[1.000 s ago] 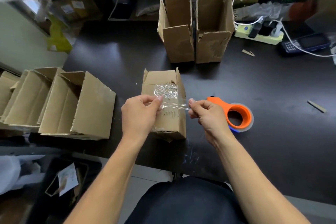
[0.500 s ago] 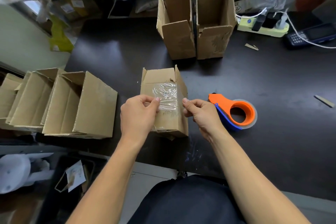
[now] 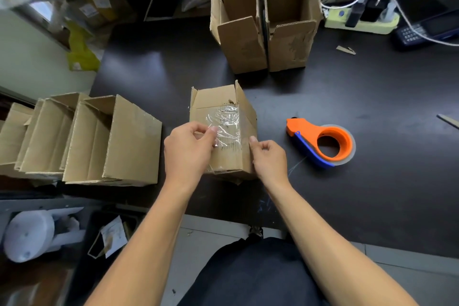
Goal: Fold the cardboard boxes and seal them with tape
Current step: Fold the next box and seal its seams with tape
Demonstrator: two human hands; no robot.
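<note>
A small cardboard box (image 3: pixel 223 131) sits near the front edge of the dark desk (image 3: pixel 347 194), its flaps folded shut on the upper face and a crinkled strip of clear tape (image 3: pixel 227 122) lying across them. The left hand (image 3: pixel 188 149) holds the tape's left end, thumb and forefinger pinched together over the box top; the right hand (image 3: pixel 268 154) has its fingers curled, thumb tip pressed against the box's right edge where the tape wraps over — whether it pinches the tape itself there cannot be told. To the right, well apart from the box, an orange and blue tape dispenser (image 3: pixel 323 143) lies flat on the desk. Two tall open boxes (image 3: pixel 265 22) stand upright side by side at the back, and a row of folded boxes (image 3: pixel 82 136) lies on its side at the left — open ends facing away.
</note>
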